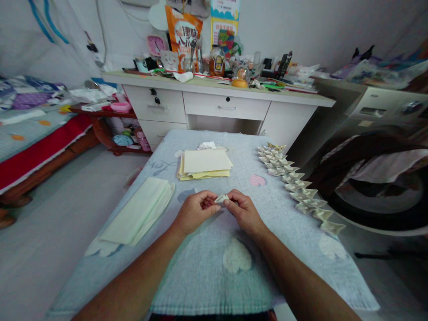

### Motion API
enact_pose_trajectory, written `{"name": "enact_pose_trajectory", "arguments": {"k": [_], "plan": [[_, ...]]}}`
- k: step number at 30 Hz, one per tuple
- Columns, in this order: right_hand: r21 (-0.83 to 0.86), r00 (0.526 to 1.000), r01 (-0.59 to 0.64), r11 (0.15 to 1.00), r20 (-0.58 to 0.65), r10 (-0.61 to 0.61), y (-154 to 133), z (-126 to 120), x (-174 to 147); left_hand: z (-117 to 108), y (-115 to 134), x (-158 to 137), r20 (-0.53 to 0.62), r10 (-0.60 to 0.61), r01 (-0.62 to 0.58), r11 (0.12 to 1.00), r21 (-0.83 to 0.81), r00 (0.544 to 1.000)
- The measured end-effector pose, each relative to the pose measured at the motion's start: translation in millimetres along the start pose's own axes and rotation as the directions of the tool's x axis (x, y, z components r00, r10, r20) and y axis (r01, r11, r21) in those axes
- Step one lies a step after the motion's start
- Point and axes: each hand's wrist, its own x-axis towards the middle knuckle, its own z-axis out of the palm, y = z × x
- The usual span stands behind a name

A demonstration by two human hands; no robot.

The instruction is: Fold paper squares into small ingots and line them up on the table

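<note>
Between my two hands is a small piece of folded paper [221, 199], pale and partly covered by the fingers. My left hand [198, 209] pinches its left end, with the fingers curled. On the other end, my right hand [243, 208] grips with thumb and forefinger. Just beyond the hands lies a stack of cream and yellow paper sheets [207, 161]. A pile of long pale green paper [138, 209] rests to the left. Along the table's right side runs a row of folded paper boats [301, 191], several of them set close together.
A blue patterned cloth [200, 276] covers the table. A crumpled white tissue [207, 145] lies behind the stack. Past the table stands a white desk [227, 107] crowded with jars and packets. A washing machine [377, 160] is at the right, a bed [40, 142] at the left.
</note>
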Motion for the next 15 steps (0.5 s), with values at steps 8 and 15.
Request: {"name": "enact_pose_trajectory", "arguments": {"k": [8, 15], "plan": [[-0.017, 1.0, 0.017, 1.0, 0.005, -0.017, -3.8, 1.0, -1.2, -0.2, 1.6, -2.4, -0.029, 0.043, -0.041, 0.996, 0.075, 0.999], [-0.017, 1.0, 0.029, 0.999, 0.009, -0.029, -4.7, 2.1, -1.0, 2.3, -2.6, -2.6, -0.044, 0.039, -0.041, 0.998, -0.054, 0.998]]}}
